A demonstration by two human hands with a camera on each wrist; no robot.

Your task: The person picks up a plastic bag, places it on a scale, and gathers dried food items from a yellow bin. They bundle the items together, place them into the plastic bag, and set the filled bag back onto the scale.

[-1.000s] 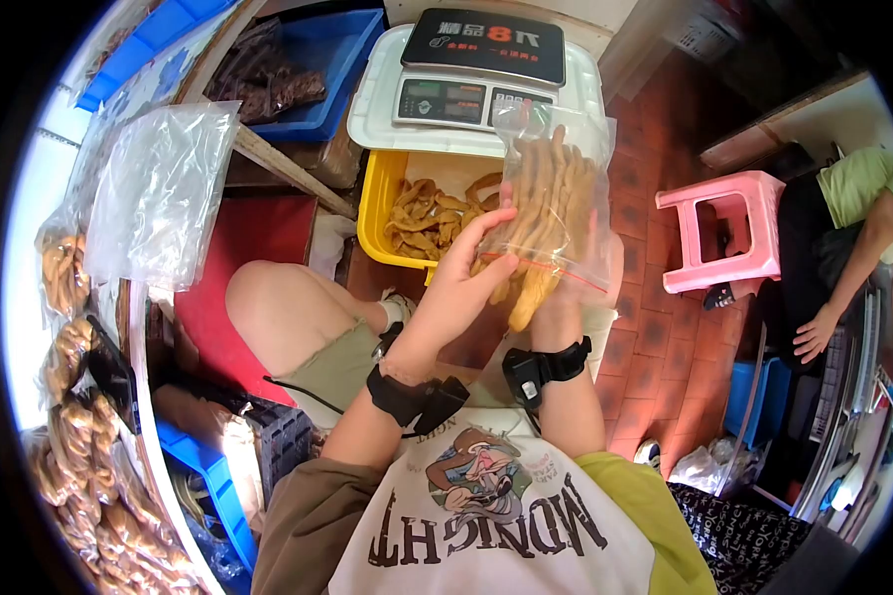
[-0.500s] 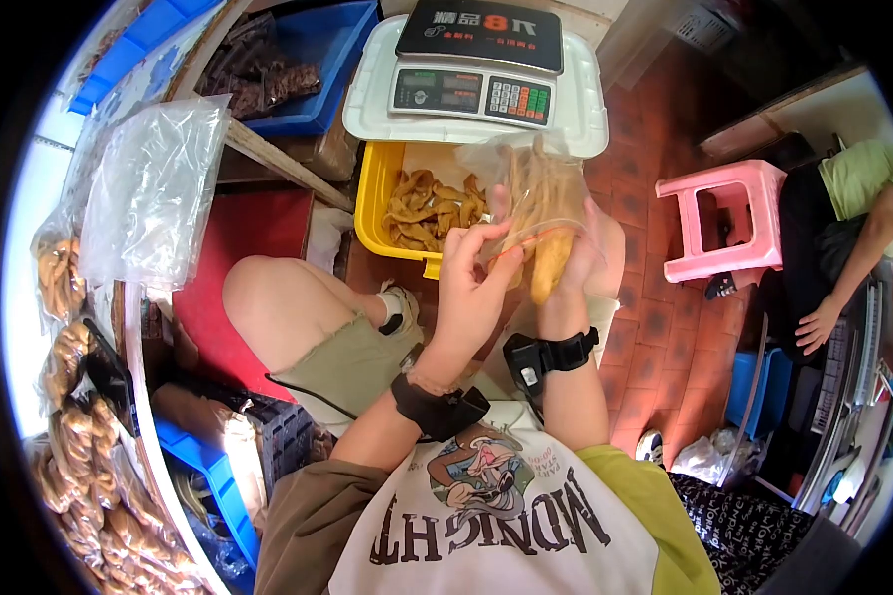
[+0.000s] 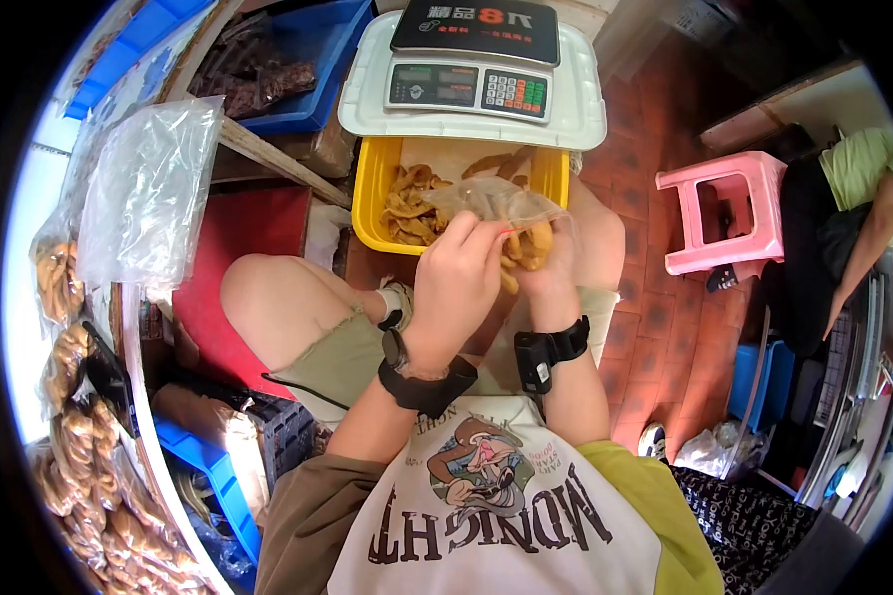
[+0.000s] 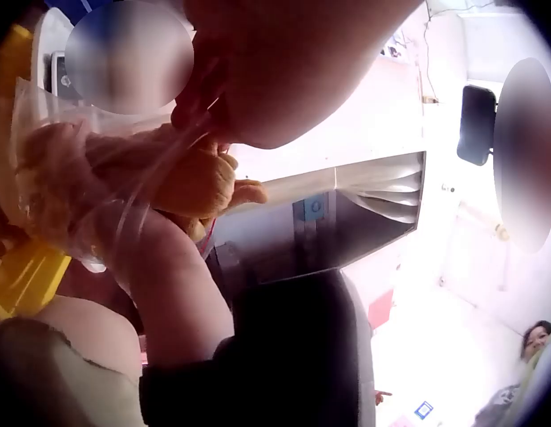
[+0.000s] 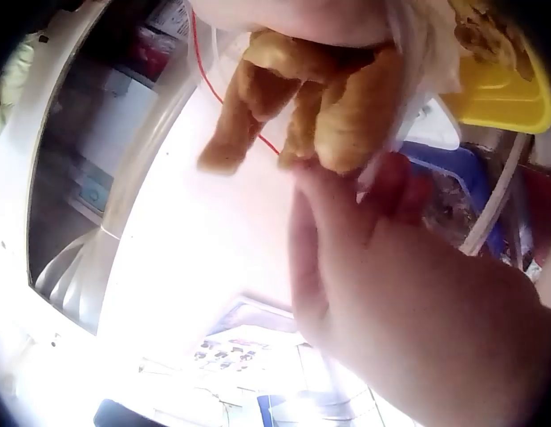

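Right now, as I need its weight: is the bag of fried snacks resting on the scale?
No, the left hand and right hand hold the bag by the yellow bin, short of the scale.

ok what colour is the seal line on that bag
Red, a thin seal line on the clear bag, clearest in the right wrist view.

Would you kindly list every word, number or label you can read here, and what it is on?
"MIDNIGHT": T-shirt, upside down to the camera.
"8": black panel on the scale; characters beside it unclear.
Scale displays, keypad, small shirt print: too small to read.
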